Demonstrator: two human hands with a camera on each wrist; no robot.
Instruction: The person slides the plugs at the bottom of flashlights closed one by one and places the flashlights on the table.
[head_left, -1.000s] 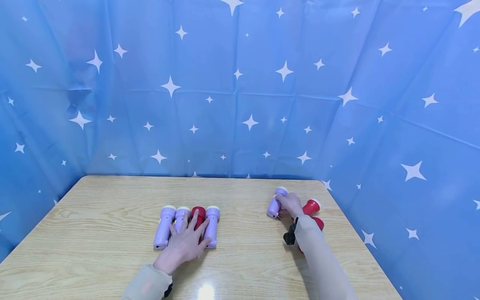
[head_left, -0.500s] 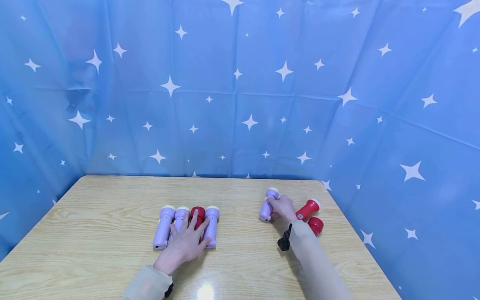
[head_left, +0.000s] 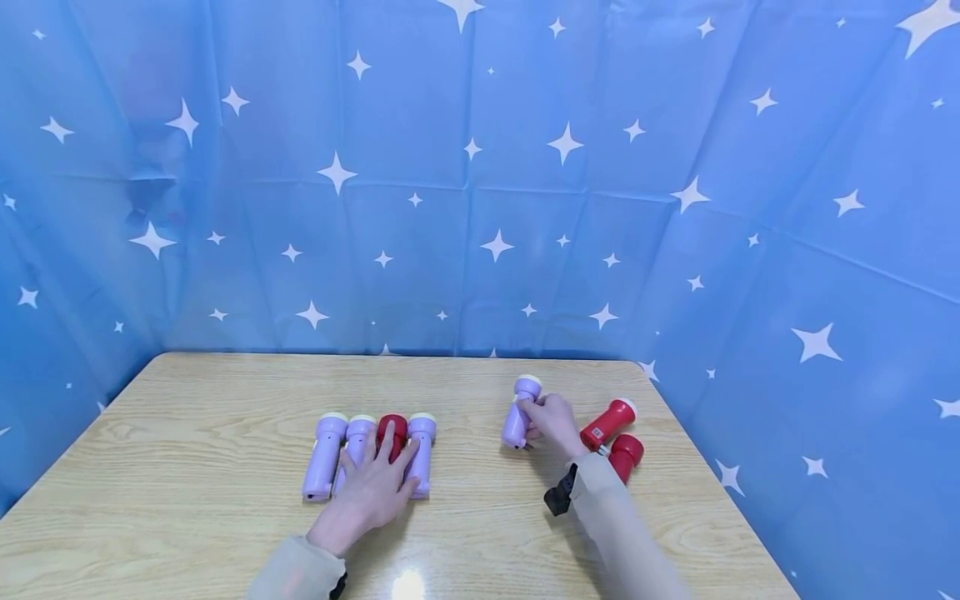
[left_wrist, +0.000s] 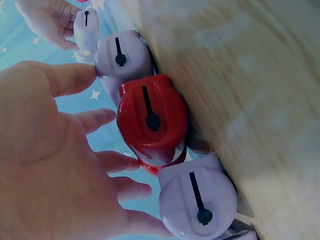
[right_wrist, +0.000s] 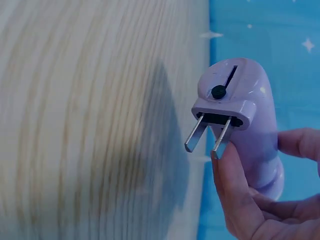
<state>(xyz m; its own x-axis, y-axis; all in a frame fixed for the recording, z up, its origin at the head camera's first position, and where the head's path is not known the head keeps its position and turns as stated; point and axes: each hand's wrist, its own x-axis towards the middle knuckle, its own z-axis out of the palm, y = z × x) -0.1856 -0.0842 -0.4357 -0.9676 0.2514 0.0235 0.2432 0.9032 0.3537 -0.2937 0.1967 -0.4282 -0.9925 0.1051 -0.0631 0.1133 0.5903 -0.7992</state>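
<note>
In the head view my left hand (head_left: 371,493) lies spread over a side-by-side row of flashlights. The row runs from a purple flashlight (head_left: 323,462) at the left, through a second purple one (head_left: 362,429) and a red flashlight (head_left: 401,427), to another purple one (head_left: 422,450). The left wrist view shows their butt ends, each with a black slider, and my straight fingers beside them. My right hand (head_left: 557,422) pinches a purple flashlight (right_wrist: 250,115) between thumb and fingers. Two metal plug prongs (right_wrist: 195,134) stick out of its butt end.
Right of my right hand, a red flashlight (head_left: 606,423) with a pale lens rim lies at a slant, and another red one (head_left: 626,456) lies partly behind my sleeve. The wooden table (head_left: 187,433) ends at a blue star-patterned curtain (head_left: 420,233).
My right hand has moved left with the purple flashlight, away from the red ones, which show more fully. My left hand has stayed on the row.
</note>
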